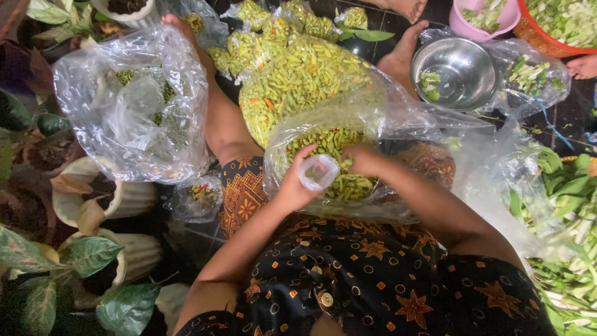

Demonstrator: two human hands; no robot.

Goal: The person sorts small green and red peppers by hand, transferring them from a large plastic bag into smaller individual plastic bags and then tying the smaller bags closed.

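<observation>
My left hand (292, 183) pinches a small clear bag (319, 172), fingers curled about its mouth; what lies inside it I cannot make out. My right hand (364, 158) rests on the chillies (336, 146) in the big bag (348, 124) on my lap, fingers bent, but its grip is hidden from me. More filled bags (261, 37) lie beyond, glare blurring them. A steel bowl (454, 71) sits right, and someone's feet (404, 50) are partly cut off above.

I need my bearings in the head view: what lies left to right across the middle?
Potted leafy plants → big clear bag → left hand with small clear bag → right hand → steel bowl → green stalks.
</observation>
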